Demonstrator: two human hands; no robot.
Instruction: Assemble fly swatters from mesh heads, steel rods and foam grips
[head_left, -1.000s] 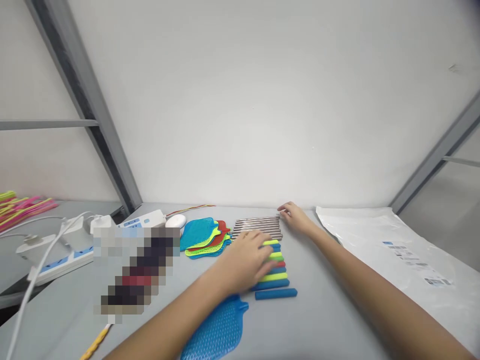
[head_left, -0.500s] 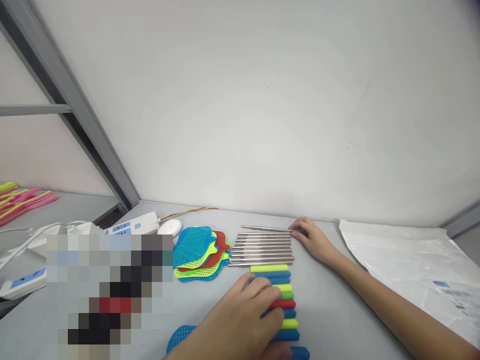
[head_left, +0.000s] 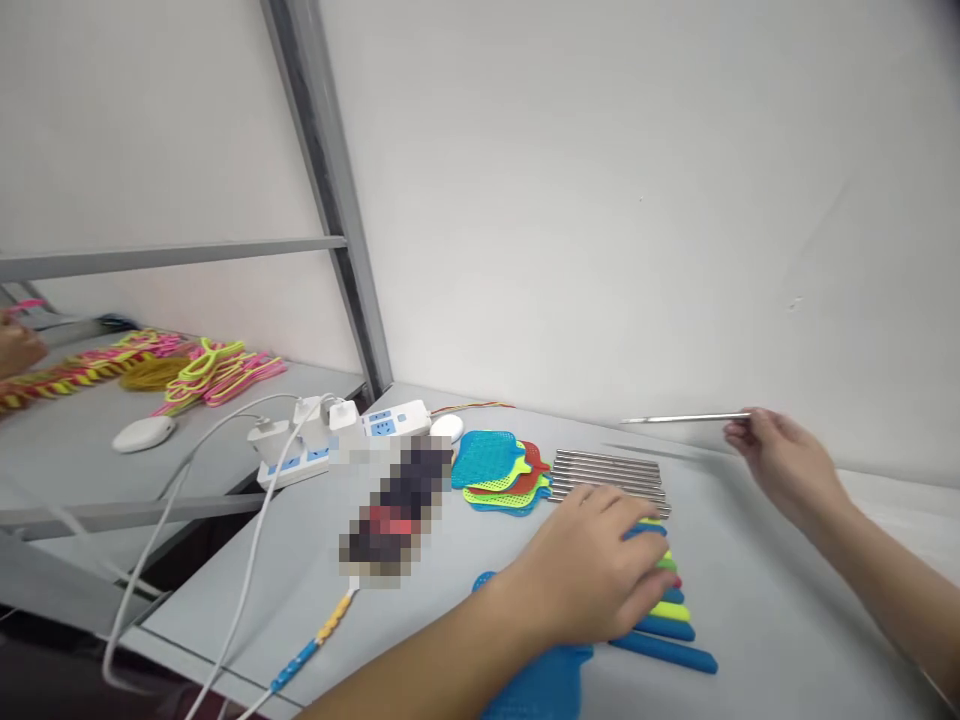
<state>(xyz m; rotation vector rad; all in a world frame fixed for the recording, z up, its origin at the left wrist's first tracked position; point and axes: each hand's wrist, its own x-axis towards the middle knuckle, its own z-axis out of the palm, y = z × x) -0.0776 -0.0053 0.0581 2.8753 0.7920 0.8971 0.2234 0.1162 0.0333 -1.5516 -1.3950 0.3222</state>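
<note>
Grey table (head_left: 772, 620), far edge along pale wall (head_left: 600, 220); grey metal post (head_left: 330, 180) stands left of centre. Right hand (head_left: 787, 460), far right: fingers clamped on metal rod (head_left: 682, 418), raised above table. Left hand (head_left: 600, 565) over coloured handles (head_left: 667, 653), fingers slightly apart, contact unclear. White power strips (head_left: 409, 418) at left.
</note>
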